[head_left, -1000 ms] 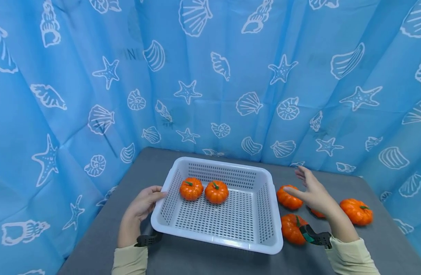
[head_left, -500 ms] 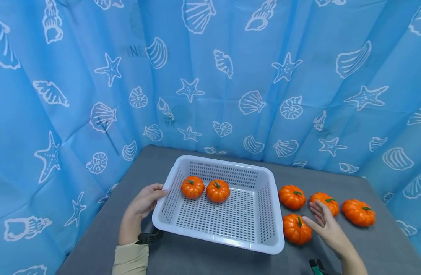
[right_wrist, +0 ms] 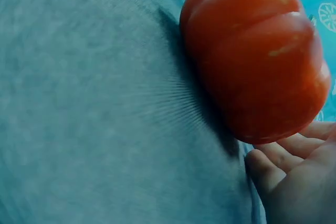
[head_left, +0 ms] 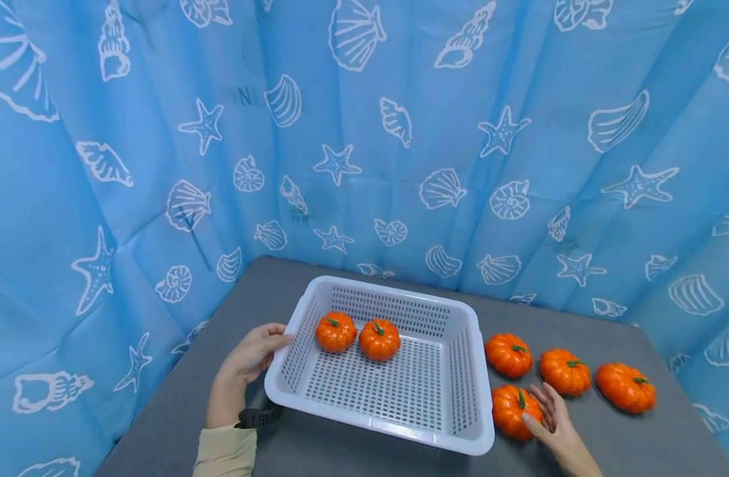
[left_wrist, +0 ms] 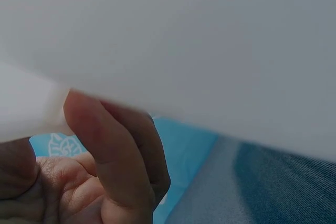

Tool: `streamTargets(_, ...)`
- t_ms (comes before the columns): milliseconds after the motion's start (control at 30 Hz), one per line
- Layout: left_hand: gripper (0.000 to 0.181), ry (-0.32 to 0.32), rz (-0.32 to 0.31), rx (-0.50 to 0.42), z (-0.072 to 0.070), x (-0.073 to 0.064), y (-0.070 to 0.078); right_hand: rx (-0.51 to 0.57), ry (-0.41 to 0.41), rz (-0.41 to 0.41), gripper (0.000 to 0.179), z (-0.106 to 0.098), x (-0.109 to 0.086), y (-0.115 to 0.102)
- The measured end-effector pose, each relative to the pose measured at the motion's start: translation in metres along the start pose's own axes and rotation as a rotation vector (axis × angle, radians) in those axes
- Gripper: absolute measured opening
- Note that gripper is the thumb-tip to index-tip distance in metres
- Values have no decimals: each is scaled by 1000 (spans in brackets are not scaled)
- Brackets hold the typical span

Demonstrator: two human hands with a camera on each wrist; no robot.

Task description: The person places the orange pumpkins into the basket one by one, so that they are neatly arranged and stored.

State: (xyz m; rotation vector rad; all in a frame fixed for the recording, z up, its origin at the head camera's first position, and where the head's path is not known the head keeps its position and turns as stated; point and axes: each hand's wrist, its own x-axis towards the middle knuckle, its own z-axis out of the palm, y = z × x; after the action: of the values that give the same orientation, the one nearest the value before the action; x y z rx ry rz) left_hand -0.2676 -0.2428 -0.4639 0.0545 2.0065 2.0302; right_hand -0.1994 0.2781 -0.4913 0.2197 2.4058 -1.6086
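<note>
Right hand (head_left: pixel 556 424), spread and unclenched, has the nearest pumpkin (head_left: pixel 509 412) just beside it at nine o'clock; the left hand (head_left: pixel 252 354) pinches the basket (head_left: pixel 370 423).

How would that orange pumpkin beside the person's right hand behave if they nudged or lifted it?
The pumpkin would probably rock or wobble more than roll far, since its body looks squat and ribbed. Its glossy skin might slide a little against the right hand. Its smooth, evenly rounded ribs hint at a fairly stiff shell.
</note>
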Motion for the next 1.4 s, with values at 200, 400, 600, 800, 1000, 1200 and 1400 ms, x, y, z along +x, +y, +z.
streamTargets(200,41,8,-1,5,0,0,-2,-7,36,-53,92,4,6,19)
streamTargets(400,42,3,2,7,0,0,0,-66,69,-74,94,9,10,26)
streamTargets(600,39,1,-1,-1,-1,-2,0,-160,98,-131,91,19,0,11)
streamTargets(800,39,0,8,12,-2,0,-1,-167,120,-147,93,22,1,13)
streamTargets(1000,41,5,3,15,-2,1,-1,-244,148,-120,86,22,0,15)
streamTargets(1200,42,-6,6,2,-2,1,-1,-268,173,-119,81,22,-1,15)
streamTargets(1400,42,1,5,9,-1,0,1,-262,173,-114,81,23,-2,14)
